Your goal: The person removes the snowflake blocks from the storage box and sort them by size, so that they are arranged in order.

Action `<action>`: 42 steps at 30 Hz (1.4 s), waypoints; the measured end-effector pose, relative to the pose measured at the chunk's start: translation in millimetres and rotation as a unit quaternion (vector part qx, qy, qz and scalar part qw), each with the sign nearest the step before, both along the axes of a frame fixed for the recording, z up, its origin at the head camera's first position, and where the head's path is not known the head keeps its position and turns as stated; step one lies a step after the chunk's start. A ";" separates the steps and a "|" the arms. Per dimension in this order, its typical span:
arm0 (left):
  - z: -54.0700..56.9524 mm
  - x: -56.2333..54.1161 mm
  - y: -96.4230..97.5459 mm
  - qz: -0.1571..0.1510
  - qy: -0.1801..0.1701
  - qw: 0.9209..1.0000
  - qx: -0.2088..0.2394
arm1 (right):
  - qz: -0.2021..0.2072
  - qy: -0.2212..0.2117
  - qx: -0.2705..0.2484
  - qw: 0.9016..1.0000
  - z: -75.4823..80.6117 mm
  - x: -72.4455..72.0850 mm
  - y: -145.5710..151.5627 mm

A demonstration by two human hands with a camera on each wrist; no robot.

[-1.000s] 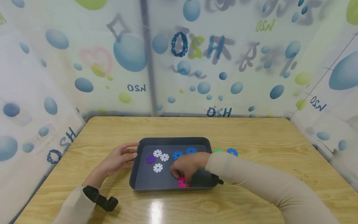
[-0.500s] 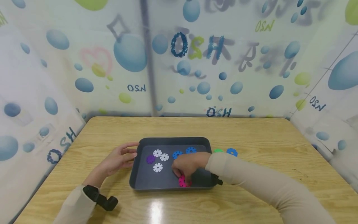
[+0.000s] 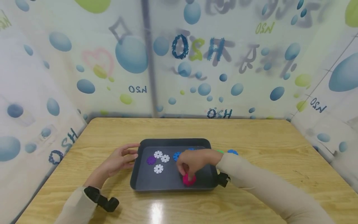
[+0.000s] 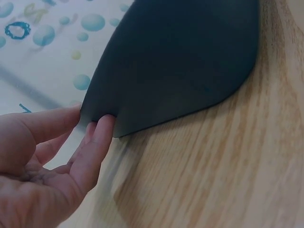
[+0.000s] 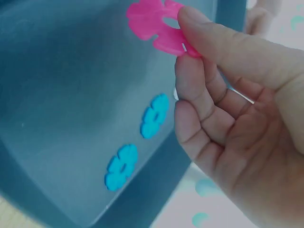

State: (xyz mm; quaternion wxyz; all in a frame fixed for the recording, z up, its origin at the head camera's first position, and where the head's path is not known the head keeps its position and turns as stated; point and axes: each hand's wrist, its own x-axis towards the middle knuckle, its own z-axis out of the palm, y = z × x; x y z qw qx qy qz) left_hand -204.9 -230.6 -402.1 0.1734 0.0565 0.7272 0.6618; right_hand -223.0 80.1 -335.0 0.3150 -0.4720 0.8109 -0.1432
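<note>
A pink notched plastic disc (image 3: 188, 179) is pinched between the thumb and fingers of my right hand (image 3: 195, 160), over the near right part of the dark tray (image 3: 170, 142). In the right wrist view, the pink disc (image 5: 145, 21) appears raised above the tray floor. My left hand (image 3: 118, 161) rests its fingertips on the tray's left side, as the left wrist view also shows, with the fingers loosely extended. Inside the tray lie several white notched discs (image 3: 158, 169) and a purple one (image 3: 151, 160). Two blue discs (image 5: 121, 167) lie along the far side, partly covered by the right hand in the head view.
Beyond the tray's right side, a green disc (image 3: 220, 151) and another blue disc (image 3: 232, 152) lie on the wooden table (image 3: 251, 133), partly behind the right sleeve. A printed cloth wall (image 3: 246, 77) stands behind the table.
The right hand has lifted slightly and shifted right, tilting the pink disc so more of its face shows. The left hand stays against the tray.
</note>
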 end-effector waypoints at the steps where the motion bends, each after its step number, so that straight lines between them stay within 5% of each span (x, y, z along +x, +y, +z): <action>1: 0.0 0.3 -0.1 0.000 0.000 1.000 0.000 | -0.004 0.002 -0.009 1.000 1.8 -0.8 2.5; 17: 0.2 2.4 -0.5 0.004 0.000 1.000 -0.006 | -0.135 0.037 -0.116 0.983 18.3 -19.6 76.7; 30: 0.1 2.1 -0.8 0.002 0.000 1.000 -0.005 | -0.302 0.000 -0.176 0.937 -1.9 -37.7 176.2; 42: 0.2 0.3 -0.5 0.001 -0.001 1.000 -0.002 | -0.387 -0.005 -0.163 0.908 -30.3 -40.2 233.9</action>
